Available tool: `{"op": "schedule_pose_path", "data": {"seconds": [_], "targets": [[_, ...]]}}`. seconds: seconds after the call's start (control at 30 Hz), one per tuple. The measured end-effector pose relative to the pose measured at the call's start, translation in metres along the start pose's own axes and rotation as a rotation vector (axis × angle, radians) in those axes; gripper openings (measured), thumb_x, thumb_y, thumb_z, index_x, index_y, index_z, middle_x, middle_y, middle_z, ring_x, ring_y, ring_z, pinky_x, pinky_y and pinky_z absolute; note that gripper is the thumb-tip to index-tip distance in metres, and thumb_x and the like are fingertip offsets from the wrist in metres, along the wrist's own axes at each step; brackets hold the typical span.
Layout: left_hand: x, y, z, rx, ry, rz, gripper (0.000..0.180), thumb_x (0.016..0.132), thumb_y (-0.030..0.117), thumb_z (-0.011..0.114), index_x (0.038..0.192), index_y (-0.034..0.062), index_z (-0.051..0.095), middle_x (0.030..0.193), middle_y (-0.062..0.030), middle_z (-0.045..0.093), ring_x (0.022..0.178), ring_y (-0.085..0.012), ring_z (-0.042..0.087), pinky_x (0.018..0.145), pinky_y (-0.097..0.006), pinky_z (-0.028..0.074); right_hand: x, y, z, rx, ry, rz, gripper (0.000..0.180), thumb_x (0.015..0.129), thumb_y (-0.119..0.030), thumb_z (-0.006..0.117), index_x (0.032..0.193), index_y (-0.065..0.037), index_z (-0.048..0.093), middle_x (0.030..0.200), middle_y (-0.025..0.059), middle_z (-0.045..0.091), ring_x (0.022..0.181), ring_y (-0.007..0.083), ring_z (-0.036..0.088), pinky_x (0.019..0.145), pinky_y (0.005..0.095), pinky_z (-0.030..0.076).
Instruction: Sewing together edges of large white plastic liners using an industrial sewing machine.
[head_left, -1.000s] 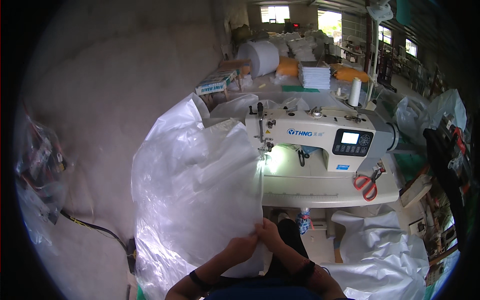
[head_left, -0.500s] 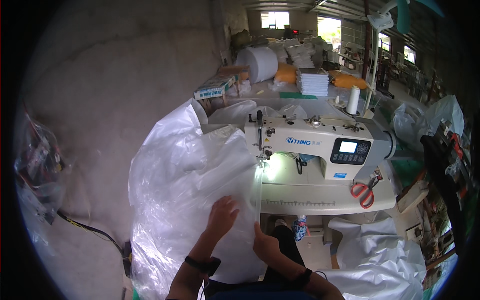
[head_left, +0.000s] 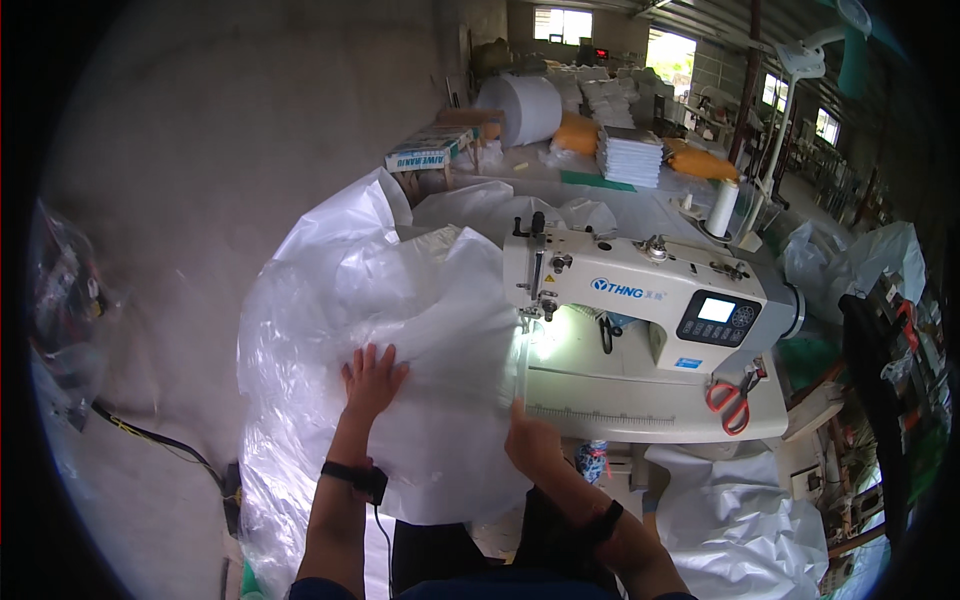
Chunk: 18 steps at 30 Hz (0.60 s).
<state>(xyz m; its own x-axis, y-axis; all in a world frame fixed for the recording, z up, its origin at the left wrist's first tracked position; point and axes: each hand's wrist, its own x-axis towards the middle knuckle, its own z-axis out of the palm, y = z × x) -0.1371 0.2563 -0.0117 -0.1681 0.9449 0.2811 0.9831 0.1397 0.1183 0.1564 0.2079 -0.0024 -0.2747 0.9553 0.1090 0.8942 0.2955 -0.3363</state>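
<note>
A large sheet of shiny white plastic (head_left: pixel 440 350) spreads over the left side of the table and hangs down toward my lap. Its right edge runs up under the needle end of a white sewing machine (head_left: pixel 625 262), where a lamp shines. On the sheet's middle my left hand (head_left: pixel 371 383) lies flat, fingers spread. Close to the machine bed's front left corner, my right hand (head_left: pixel 532 446) is closed on the sheet's right edge, the forefinger pointing up along it. The right hand's other fingers are curled and partly hidden.
Red-handled scissors (head_left: pixel 730 402) lie on the bed's right end, and small dark snips (head_left: pixel 608 332) under the machine arm. A thread cone (head_left: pixel 721 208) stands behind. More white sheeting (head_left: pixel 735 520) is heaped at the lower right. A wall rises at left.
My left hand has moved left and away from me across the sheet, its fingers spreading. My right hand has shifted slightly forward along the edge. The whole view has turned a little.
</note>
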Motion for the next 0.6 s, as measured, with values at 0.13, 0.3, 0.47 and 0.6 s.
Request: {"op": "schedule_pose_path", "data": {"seconds": [0.13,0.3,0.47,0.6], "targets": [[0.035,0.006,0.004,-0.018,-0.07,-0.019,0.056,0.088,0.055,0.041,0.134,0.0224,0.041,0.142,-0.0165,0.03,0.131,-0.0396,0.026,0.103,-0.062,0.016,0.038,0.006,-0.011,0.027,-0.085,-0.019,0.05,0.078,-0.01,0.047,0.125,0.009,0.04,0.075,0.0224,0.064,0.069,0.0343,0.065,0.063,0.0442,0.051],[0.067,0.017,0.006,-0.022,-0.117,-0.022,0.057,0.089,0.055,0.037,0.136,0.0229,0.037,0.143,-0.0179,0.026,0.132,-0.0416,0.021,0.105,-0.061,0.011,0.073,0.01,-0.017,-0.034,-0.157,0.039,0.049,0.079,-0.011,0.044,0.124,0.009,0.041,0.084,0.0208,0.065,0.076,0.0344,0.065,0.068,0.0429,0.051],[0.098,0.024,0.022,0.005,-0.118,-0.028,0.057,0.09,0.052,0.036,0.137,0.0213,0.036,0.143,-0.0177,0.026,0.132,-0.0403,0.022,0.103,-0.063,0.014,0.102,0.018,-0.015,-0.018,-0.152,0.068,0.049,0.081,-0.012,0.042,0.126,0.008,0.04,0.086,0.0202,0.065,0.08,0.0343,0.065,0.07,0.043,0.051],[0.121,0.032,0.026,-0.056,-0.115,-0.039,0.052,0.089,0.044,0.04,0.132,0.0145,0.041,0.142,-0.0182,0.029,0.13,-0.0418,0.027,0.101,-0.065,0.017,0.117,0.021,-0.013,0.012,-0.127,0.11,0.048,0.083,-0.013,0.041,0.127,0.007,0.04,0.087,0.0217,0.065,0.082,0.0341,0.065,0.072,0.0436,0.05]]}}
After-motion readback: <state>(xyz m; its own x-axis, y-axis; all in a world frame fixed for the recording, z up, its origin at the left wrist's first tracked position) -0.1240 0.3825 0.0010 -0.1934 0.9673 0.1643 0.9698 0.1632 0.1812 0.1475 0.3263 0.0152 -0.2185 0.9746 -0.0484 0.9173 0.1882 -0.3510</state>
